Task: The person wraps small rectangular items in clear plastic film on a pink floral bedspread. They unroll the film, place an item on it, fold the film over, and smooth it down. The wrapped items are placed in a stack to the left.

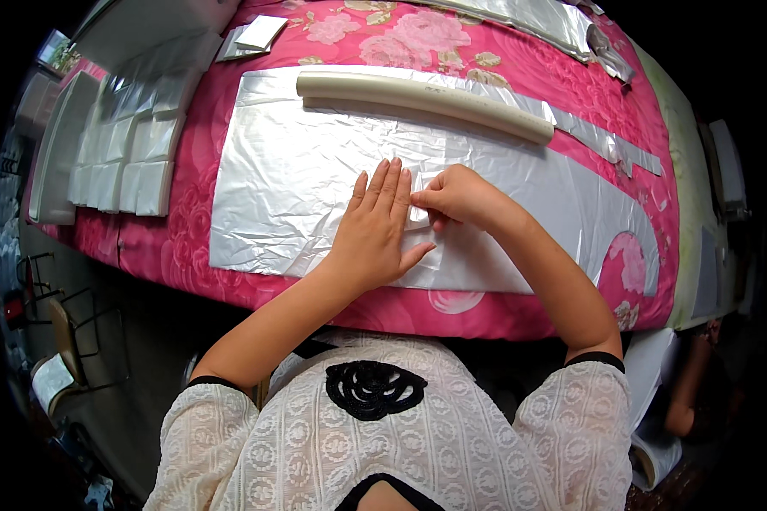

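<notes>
A wrinkled silver plastic sheet [268,170] lies spread over the pink flowered tablecloth in front of me. My left hand [368,228] rests flat on it, fingers stretched out together and thumb apart. Close beside it, my right hand [458,196] is closed, thumb and forefinger pinching the edge of a small white folded piece [419,218]. Much of that piece is hidden by both hands. Just beyond my hands, a long cream tube [426,100] lies across the far part of the sheet.
Rows of white square packets [115,162] fill the left end of the table, with a few more packets [261,32] at the back. Silver strips [605,143] curl at the right; crumpled foil [562,24] lies behind. A chair [64,349] stands at lower left, another person's arm [689,387] at right.
</notes>
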Tool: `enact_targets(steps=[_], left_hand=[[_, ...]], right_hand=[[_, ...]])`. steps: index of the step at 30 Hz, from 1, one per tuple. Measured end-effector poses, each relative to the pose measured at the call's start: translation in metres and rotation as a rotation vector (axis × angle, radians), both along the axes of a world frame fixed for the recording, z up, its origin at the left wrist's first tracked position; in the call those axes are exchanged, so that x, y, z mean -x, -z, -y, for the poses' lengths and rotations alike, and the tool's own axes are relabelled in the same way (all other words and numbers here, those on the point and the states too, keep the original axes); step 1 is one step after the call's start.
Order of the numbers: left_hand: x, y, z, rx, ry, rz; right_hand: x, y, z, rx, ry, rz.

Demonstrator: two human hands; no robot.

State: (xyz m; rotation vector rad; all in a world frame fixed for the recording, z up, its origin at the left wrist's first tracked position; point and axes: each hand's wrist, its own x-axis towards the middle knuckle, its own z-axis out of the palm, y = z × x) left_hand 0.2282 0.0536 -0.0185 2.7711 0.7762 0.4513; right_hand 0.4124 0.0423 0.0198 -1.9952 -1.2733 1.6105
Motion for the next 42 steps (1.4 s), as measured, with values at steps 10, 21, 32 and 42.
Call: enact_targets(steps=[10,21,32,42], left_hand=[[-0.001,0.012,0.000,0.065,-0.028,-0.046],[0.122,-0.014,0.057,1.539,-0.292,0.501],[0.184,0.004,0.081,1.364,-0.649,0.401],[0.121,-0.031,0.022,1.496,-0.555,0.787]], right_hand=[[0.010,-0.014,0.025,-0.352,-0.228,0.592],[0.073,0.046,0.004,-0.938,-0.351,0.620],[0.186,0.027,0.063,-0.875,-0.527,0.044],[0.111,0.022,0.047,-0.560,0.090,-0.428]])
